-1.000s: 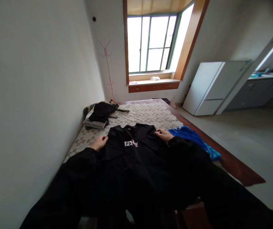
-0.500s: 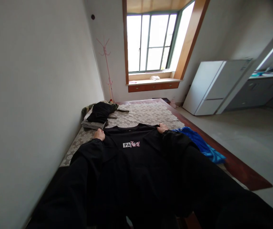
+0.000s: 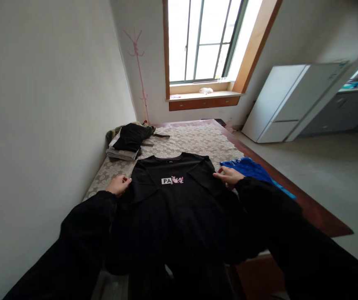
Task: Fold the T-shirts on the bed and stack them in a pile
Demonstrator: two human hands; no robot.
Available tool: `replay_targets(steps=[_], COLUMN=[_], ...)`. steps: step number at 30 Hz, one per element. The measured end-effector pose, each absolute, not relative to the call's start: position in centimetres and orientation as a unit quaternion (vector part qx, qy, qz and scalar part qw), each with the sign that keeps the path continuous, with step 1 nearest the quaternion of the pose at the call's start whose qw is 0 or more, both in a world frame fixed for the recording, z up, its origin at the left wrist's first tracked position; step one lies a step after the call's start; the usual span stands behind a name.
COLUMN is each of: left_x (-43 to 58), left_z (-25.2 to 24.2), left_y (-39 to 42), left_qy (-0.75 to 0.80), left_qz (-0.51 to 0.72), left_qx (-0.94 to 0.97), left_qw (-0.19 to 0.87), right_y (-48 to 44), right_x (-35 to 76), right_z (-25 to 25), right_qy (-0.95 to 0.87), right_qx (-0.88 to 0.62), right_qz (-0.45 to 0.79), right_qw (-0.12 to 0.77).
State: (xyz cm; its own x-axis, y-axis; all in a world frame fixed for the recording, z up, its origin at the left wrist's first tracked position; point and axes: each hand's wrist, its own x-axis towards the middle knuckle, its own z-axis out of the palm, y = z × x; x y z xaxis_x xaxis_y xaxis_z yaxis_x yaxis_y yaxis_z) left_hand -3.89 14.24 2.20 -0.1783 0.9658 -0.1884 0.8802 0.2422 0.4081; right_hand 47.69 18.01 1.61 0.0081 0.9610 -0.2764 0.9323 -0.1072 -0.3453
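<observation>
A black T-shirt [image 3: 172, 204] with a white-and-pink chest print lies spread front up on the bed, its collar away from me. My left hand [image 3: 119, 184] is at the outer edge of its left-side sleeve, fingers curled and closed in a pinch there. At the opposite sleeve edge, my right hand [image 3: 229, 176] pinches the black cloth between thumb and fingertips. The shirt's lower part is dark and merges with my dark clothing.
A pile of folded clothes [image 3: 125, 141] sits by the left wall. Blue clothing [image 3: 254, 171] lies to the right of the shirt. A patterned cover [image 3: 191, 139] lies on the bed, which has a reddish wooden edge [image 3: 322, 216]. Beyond stand a pink coat rack [image 3: 139, 71] and white fridge [image 3: 275, 100].
Both hands have left the shirt's shoulders and moved outward and nearer to the sleeve edges. The shirt now lies flatter, sleeves folded inward over the front. The view has tilted down.
</observation>
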Motion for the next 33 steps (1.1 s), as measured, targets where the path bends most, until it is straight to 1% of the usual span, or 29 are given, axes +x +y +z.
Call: replay_targets(steps=[1, 4, 6, 9, 11, 15, 20, 27, 33], left_x=[-4.6, -6.4, -7.0, -6.8, -5.9, -3.9, -3.1, -3.2, -5.3], left_z=[2.3, 2.6, 2.8, 2.8, 2.7, 2.8, 2.9, 2.3, 1.0], left_y=[12.5, 7.2, 4.3, 1.0, -0.3, -1.5, -2.8, -6.0, -7.5], left_qy=[0.750, 0.723, 0.723, 0.738, 0.753, 0.759, 0.745, 0.735, 0.782], left_qz=[0.091, 0.067, 0.065, 0.056, 0.041, 0.033, 0.028, 0.087, 0.166], left_qx=[0.617, 0.644, 0.645, 0.629, 0.617, 0.619, 0.627, 0.626, 0.523], left_qw=[0.220, 0.240, 0.237, 0.237, 0.223, 0.199, 0.225, 0.248, 0.297], right_y=[15.9, 9.3, 5.5, 1.9, 1.0, 1.3, 1.3, -0.8, -1.7], right_x=[48.8, 51.9, 53.2, 53.6, 53.1, 51.5, 51.0, 52.5, 53.5], right_z=[1.3, 0.2, -0.6, -1.5, -1.8, -1.9, -1.9, -2.0, -1.5], right_qy=[-0.675, -0.677, -0.677, -0.667, -0.662, -0.674, -0.681, -0.696, -0.660], right_qx=[-0.690, -0.668, -0.670, -0.694, -0.705, -0.694, -0.696, -0.679, -0.722], right_qz=[0.261, 0.306, 0.295, 0.243, 0.218, 0.207, 0.201, 0.217, 0.179], right_qw=[0.020, 0.044, 0.079, 0.120, 0.133, 0.144, 0.112, 0.087, 0.107])
